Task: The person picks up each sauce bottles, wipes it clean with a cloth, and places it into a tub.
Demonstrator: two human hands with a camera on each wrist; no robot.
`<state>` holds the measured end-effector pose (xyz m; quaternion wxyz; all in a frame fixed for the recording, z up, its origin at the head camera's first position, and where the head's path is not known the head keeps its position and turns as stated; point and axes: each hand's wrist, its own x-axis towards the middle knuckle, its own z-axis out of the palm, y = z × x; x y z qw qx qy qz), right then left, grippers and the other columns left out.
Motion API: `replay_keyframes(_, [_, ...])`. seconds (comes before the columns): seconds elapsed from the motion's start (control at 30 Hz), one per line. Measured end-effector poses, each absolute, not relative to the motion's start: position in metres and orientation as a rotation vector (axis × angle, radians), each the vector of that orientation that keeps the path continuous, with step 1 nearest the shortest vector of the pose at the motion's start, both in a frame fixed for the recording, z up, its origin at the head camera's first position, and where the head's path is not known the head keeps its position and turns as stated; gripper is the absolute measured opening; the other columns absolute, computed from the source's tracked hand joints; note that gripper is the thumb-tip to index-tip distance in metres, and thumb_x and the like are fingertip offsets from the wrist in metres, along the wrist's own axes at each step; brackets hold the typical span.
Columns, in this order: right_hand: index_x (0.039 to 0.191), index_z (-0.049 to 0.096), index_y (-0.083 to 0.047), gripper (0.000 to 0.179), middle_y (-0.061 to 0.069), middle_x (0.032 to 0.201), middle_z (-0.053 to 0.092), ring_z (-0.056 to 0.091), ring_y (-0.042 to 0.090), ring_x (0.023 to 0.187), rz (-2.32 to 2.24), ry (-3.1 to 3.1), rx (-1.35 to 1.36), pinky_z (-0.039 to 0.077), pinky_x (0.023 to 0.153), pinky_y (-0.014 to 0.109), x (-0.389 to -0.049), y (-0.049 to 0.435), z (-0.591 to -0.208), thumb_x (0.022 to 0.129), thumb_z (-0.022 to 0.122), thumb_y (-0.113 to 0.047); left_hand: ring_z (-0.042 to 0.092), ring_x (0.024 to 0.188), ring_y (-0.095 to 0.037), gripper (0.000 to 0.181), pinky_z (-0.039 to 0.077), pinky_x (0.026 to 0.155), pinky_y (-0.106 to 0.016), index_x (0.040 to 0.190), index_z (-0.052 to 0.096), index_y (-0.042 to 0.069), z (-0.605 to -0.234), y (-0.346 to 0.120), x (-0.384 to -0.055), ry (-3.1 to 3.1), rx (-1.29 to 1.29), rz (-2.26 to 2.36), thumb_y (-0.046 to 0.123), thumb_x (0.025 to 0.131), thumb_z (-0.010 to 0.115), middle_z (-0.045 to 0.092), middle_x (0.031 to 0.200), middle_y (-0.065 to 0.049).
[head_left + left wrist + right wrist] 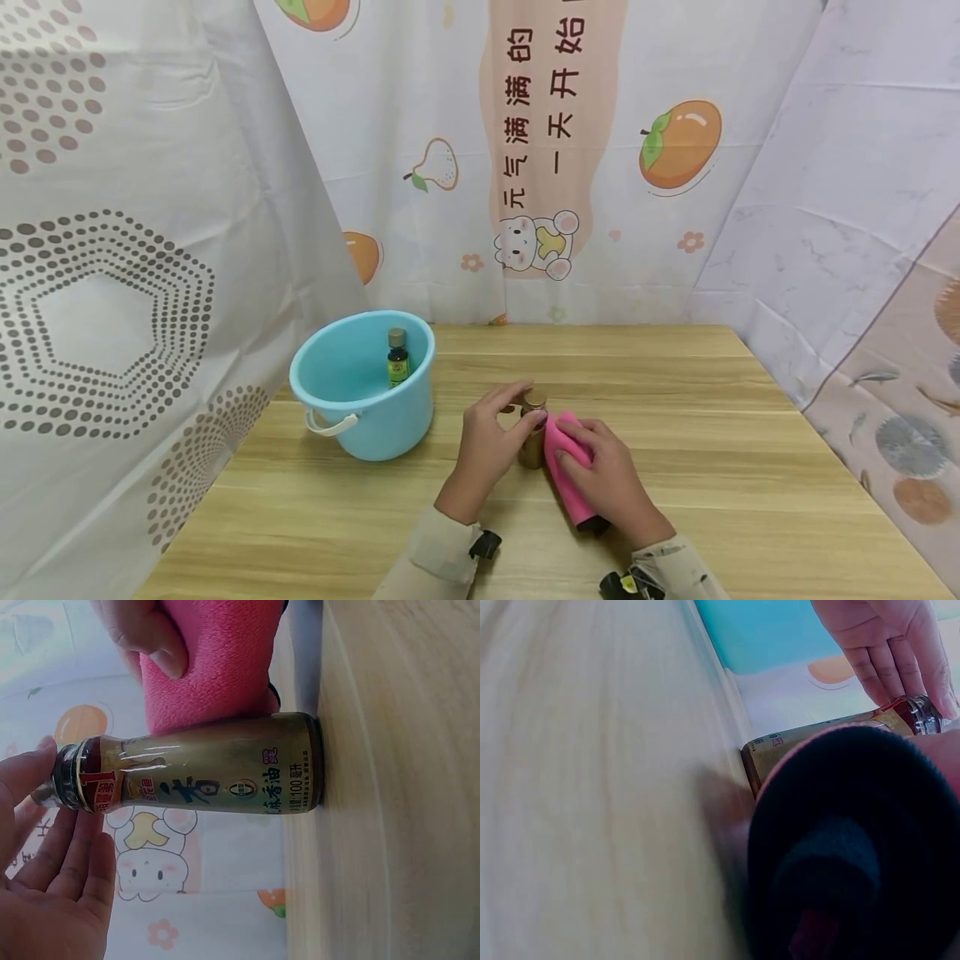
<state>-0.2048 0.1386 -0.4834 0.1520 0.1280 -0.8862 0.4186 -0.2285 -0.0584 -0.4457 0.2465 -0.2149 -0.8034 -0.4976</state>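
A sesame oil bottle (225,776) with a gold label stands upright on the wooden table. My left hand (486,437) pinches it at the cap and neck, thumb and fingers on opposite sides. In my right hand (602,468) is a pink plush cloth (568,487), folded into a roll with a dark inner side. The cloth's far end lies against the side of the bottle (532,450). Seen from the right wrist, the dark open end of the rolled cloth (780,787) covers most of the bottle.
A light blue bucket (386,429) with a white handle stands on the table (675,400) to the left. Inside it leans a small dark bottle (397,365) with a yellow-green label. Printed curtains (450,83) hang behind the table and along both sides.
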Motion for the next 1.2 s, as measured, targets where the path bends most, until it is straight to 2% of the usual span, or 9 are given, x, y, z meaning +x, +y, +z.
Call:
replay_keyframes(0.1, [0.133, 0.072, -0.016, 0.044, 0.012, 0.124, 0.067, 0.064, 0.018, 0.093, 1.219, -2.584, 0.346, 0.055, 0.07, 0.025, -0.2051, 0.1393, -0.4831, 0.09, 0.08, -0.014, 0.069, 0.102, -0.008, 0.038, 0.061, 0.09, -0.037, 0.13, 0.072, 0.02, -0.4456, -0.0583, -0.2287, -2.2, -0.577, -1.357, 0.027, 0.093, 0.08, 0.075, 0.111, 0.005])
replay_keyframes(0.4, [0.132, 0.073, -0.017, 0.042, 0.012, 0.122, 0.067, 0.064, 0.02, 0.098, 1.136, -2.638, 0.335, 0.055, 0.078, 0.033, -0.206, 0.1393, -0.4855, 0.09, 0.079, -0.016, 0.069, 0.101, -0.008, 0.038, 0.061, 0.09, -0.035, 0.129, 0.073, 0.021, -0.448, -0.0596, -0.2292, -2.198, -0.586, -1.367, 0.029, 0.093, 0.08, 0.075, 0.111, 0.007])
replay_keyframes(0.73, [0.126, 0.076, -0.022, 0.043, 0.008, 0.121, 0.068, 0.068, 0.021, 0.1, 1.1, -2.41, 0.412, 0.059, 0.074, 0.03, -0.2056, 0.1393, -0.4875, 0.084, 0.084, -0.015, 0.069, 0.103, -0.007, 0.037, 0.06, 0.092, -0.033, 0.13, 0.072, 0.022, -0.4489, -0.0601, -0.2295, -2.208, -0.586, -1.411, 0.029, 0.094, 0.079, 0.074, 0.112, 0.008])
replay_keyframes(0.97, [0.126, 0.076, -0.018, 0.044, 0.005, 0.121, 0.067, 0.067, 0.017, 0.1, 1.134, -2.3, 0.46, 0.06, 0.074, 0.029, -0.2036, 0.1385, -0.4834, 0.083, 0.085, -0.011, 0.071, 0.104, -0.01, 0.039, 0.06, 0.093, -0.035, 0.13, 0.072, 0.021, -0.4485, -0.0599, -0.2293, -2.22, -0.541, -1.461, 0.029, 0.092, 0.08, 0.075, 0.108, 0.007])
replay_keyframes(1.2, [0.128, 0.075, -0.016, 0.047, 0.007, 0.123, 0.067, 0.066, 0.019, 0.101, 1.133, -2.19, 0.513, 0.06, 0.075, 0.028, -0.206, 0.14, -0.4868, 0.082, 0.085, -0.007, 0.071, 0.104, -0.011, 0.038, 0.06, 0.093, -0.035, 0.129, 0.072, 0.023, -0.4478, -0.0601, -0.2284, -2.225, -0.53, -1.468, 0.031, 0.092, 0.08, 0.075, 0.108, 0.006])
